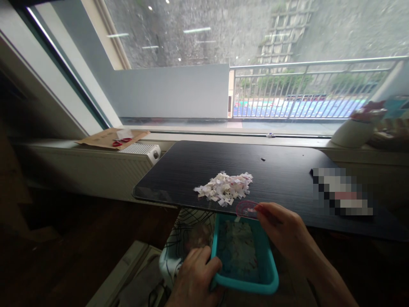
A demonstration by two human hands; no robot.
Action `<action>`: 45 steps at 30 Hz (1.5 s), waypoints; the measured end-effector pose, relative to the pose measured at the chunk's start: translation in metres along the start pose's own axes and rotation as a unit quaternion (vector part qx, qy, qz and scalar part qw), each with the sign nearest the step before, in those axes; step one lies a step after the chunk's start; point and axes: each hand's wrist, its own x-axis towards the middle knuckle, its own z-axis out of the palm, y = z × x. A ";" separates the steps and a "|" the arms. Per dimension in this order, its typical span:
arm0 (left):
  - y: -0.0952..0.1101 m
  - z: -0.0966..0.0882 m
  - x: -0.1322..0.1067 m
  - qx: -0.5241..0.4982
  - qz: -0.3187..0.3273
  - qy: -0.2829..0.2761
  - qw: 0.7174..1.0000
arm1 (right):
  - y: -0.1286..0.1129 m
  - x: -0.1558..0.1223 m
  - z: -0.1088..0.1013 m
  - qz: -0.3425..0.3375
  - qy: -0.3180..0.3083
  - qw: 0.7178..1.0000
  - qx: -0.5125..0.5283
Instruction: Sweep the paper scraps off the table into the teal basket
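Two closed grips, tabletop's front edge
I'd steady the tub: left hand clasps it, right hand pinches a pink ring.

1. An indoor room beside a big window; whether home, office or classroom, I cannot tell.
2. A white radiator along the window wall shows a heated room.
3. Strip lights reflected in the glass suit an office or school.
4. Red-handled scissors and paper scraps on the dark counter suggest papercraft.
5. Outside runs a metal railing.
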 end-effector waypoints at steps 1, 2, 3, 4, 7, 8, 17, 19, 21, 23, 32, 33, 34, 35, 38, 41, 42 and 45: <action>0.001 -0.001 0.000 0.000 -0.004 -0.002 1.000 | -0.001 0.002 0.000 -0.004 0.010 1.000 0.001; 0.002 -0.002 0.000 0.002 -0.008 -0.004 1.000 | -0.002 0.004 0.001 -0.009 0.020 1.000 -0.002; 0.002 -0.002 0.000 0.004 -0.011 -0.005 1.000 | -0.004 0.007 0.002 -0.013 0.027 0.999 -0.008; 0.002 -0.003 0.000 0.006 -0.011 -0.004 1.000 | -0.006 0.011 0.004 -0.017 0.030 0.999 -0.016; 0.001 -0.002 0.000 0.011 -0.006 0.001 1.000 | -0.010 0.018 0.009 -0.018 0.021 0.999 -0.042; 0.001 -0.002 0.000 0.010 -0.004 0.002 1.000 | -0.010 0.019 0.009 -0.017 0.018 0.999 -0.047; -0.002 0.004 0.000 0.012 0.010 0.018 1.000 | -0.002 -0.011 -0.003 -0.006 -0.001 1.000 -0.025; -0.001 0.005 0.002 0.018 0.019 0.017 1.000 | -0.002 -0.009 -0.001 -0.006 0.023 1.000 -0.020; 0.002 0.004 0.003 0.024 0.029 0.010 0.999 | -0.003 -0.001 0.006 -0.013 0.048 0.999 -0.016; 0.007 0.004 0.004 0.027 0.041 -0.005 0.999 | -0.003 0.008 0.015 -0.024 0.054 0.998 -0.016; 0.006 0.008 0.003 0.022 0.041 -0.038 0.998 | -0.003 0.013 0.021 -0.016 0.048 0.998 -0.035; 0.006 0.009 0.003 0.020 0.045 -0.040 0.998 | -0.002 0.013 0.021 -0.017 0.049 0.998 -0.034; 0.006 0.009 0.003 0.021 0.047 -0.040 0.998 | -0.002 0.013 0.021 -0.019 0.047 0.998 -0.032; 0.006 0.009 0.004 0.023 0.046 -0.038 0.998 | -0.001 0.014 0.021 -0.022 0.045 0.998 -0.029; 0.010 0.006 0.004 0.032 0.035 -0.030 0.998 | 0.002 0.016 0.022 -0.024 0.056 0.998 -0.033; 0.013 0.003 0.006 0.036 0.032 -0.034 0.998 | 0.006 0.016 0.021 -0.015 0.067 0.997 -0.038; 0.014 0.002 0.006 0.036 0.032 -0.034 0.998 | 0.007 0.015 0.020 -0.014 0.063 0.997 -0.037; 0.014 0.002 0.009 0.033 0.036 -0.038 0.998 | 0.010 0.015 0.019 -0.018 0.050 0.998 -0.032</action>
